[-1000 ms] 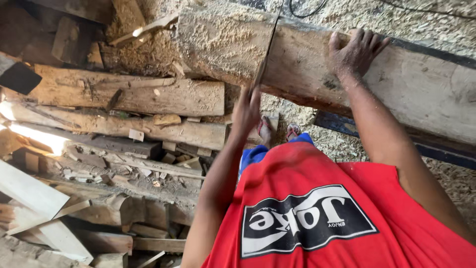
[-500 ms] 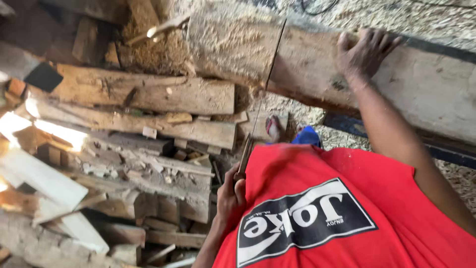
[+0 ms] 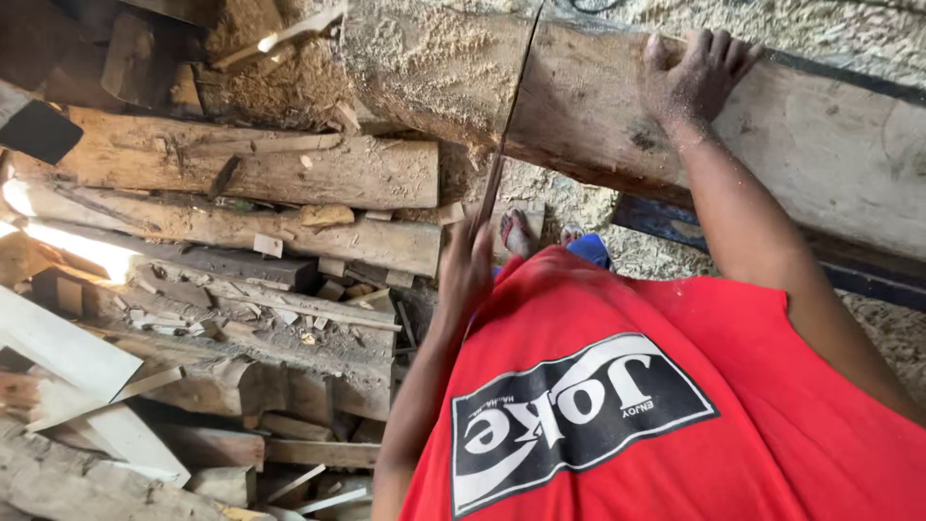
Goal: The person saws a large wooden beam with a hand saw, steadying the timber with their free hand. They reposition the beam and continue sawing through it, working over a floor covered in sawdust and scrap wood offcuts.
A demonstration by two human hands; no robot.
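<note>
A thick, sawdust-covered log (image 3: 598,116) lies across the top of the head view. A thin hand saw blade (image 3: 508,121) stands in a cut through the log, running down toward me. My left hand (image 3: 466,268) is closed around the saw's handle just below the log, in front of my red shirt. My right hand (image 3: 696,72) rests flat on top of the log to the right of the cut, fingers spread and dusted with sawdust.
A pile of rough planks and split timber (image 3: 251,178) fills the left side, with offcuts and pale boards (image 3: 68,347) lower down. My sandalled foot (image 3: 519,232) stands on the sawdust-covered ground (image 3: 897,328) under the log. A dark beam (image 3: 849,265) runs below the log at right.
My left hand drew the saw back down toward my body, then pushed it up toward the log again. My right hand has stayed on the log.
</note>
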